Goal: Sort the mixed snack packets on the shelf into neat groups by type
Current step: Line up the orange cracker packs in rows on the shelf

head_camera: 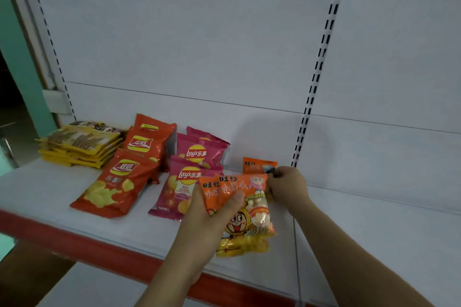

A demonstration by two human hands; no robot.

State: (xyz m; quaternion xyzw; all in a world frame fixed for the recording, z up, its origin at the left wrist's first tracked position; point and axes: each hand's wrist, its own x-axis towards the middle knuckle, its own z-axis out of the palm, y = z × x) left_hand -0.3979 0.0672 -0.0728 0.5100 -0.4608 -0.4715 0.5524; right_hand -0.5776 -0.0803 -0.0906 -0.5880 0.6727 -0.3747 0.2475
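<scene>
My left hand (212, 217) grips two overlapping orange-and-yellow snack packets (245, 217) above the white shelf (349, 232), thumb across their fronts. My right hand (287, 185) pinches the top corner of a third orange packet (257, 166) just behind them. To the left lie two pink Lay's bags (199, 154), one behind the other. Further left are three red Lay's bags (117, 182) in a row running front to back. A stack of flat yellow packets (79, 144) sits at the far left.
The shelf has a red front edge (99, 244) and a white back panel with slotted uprights (314, 82). A teal wall (17, 57) borders the left side. Bare shelf surface stretches to the right of my hands.
</scene>
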